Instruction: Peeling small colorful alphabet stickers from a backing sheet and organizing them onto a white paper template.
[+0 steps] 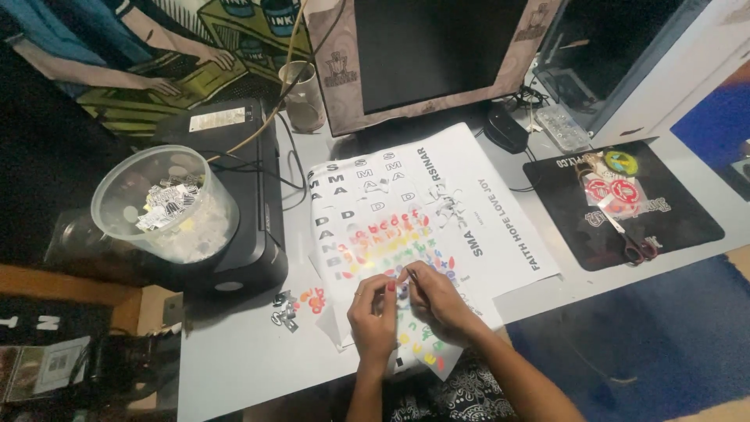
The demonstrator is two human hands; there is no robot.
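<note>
Both hands meet over the coloured letter sticker sheet [398, 258]; left hand [373, 311] pins it; right hand [432, 295] pinches a thin tool, tip pointing left

rainbow-lettered sticker sheet [394, 242] lying flat on desk.

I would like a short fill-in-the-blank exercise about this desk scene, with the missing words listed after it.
1. Both hands, the left hand and the right hand, work over a sheet of many-coloured ____ stickers.
2. The clear plastic tub of paper scraps stands on a black ____.
3. The scissors with red handles lie on a black ____ to the right of the sheets.
4. A beige cup stands to the ____ of the monitor.

Missing words: letter; printer; mat; left
</note>
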